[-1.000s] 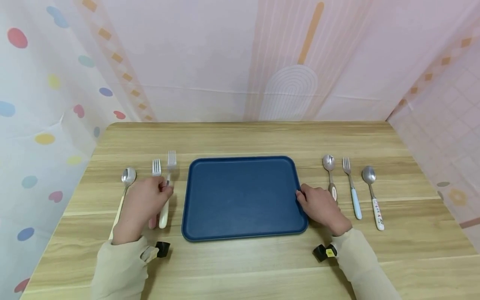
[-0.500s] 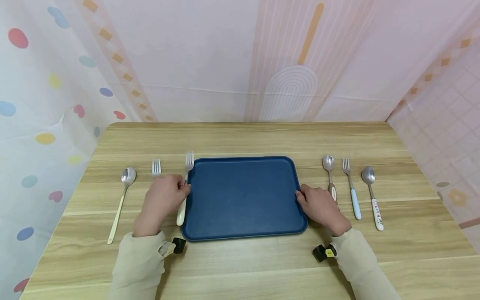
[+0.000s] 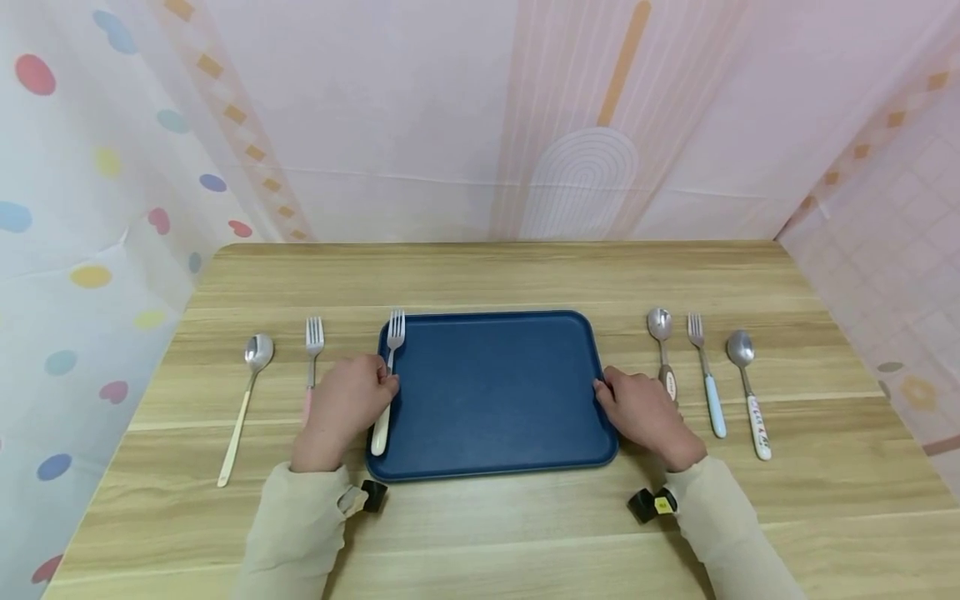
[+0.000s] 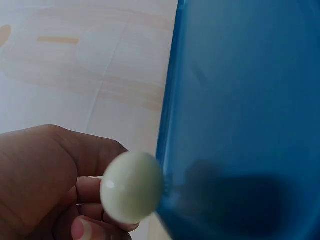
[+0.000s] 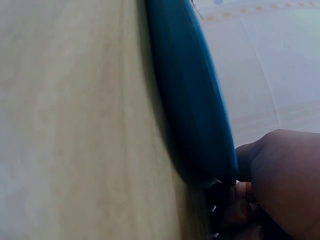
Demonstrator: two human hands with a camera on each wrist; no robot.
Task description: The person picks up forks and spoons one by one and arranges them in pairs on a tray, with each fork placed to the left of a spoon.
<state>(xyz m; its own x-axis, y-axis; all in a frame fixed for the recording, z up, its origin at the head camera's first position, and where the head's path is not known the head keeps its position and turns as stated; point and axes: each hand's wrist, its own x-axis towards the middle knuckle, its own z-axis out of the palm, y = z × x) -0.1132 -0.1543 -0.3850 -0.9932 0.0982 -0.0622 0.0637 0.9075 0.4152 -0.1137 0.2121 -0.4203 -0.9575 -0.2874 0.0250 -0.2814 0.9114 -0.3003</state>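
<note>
One white-handled fork (image 3: pixel 382 429) sits over the nine o'clock edge of a blue tray (image 3: pixel 491 396).

The left hand (image 3: pixel 348 400) is closed in a pinch around the fork, tines toward twelve, handle end toward six; whether it touches the tray I cannot tell. The right hand (image 3: pixel 647 417) grips the tray's rim at three o'clock, thumb and fingers closed on it. To place the fork well, I'd hold it level and parallel to the nine o'clock side, clear the raised rim fully before loosening the pinch, and keep the opposite grip firm without tipping the tray.
</note>
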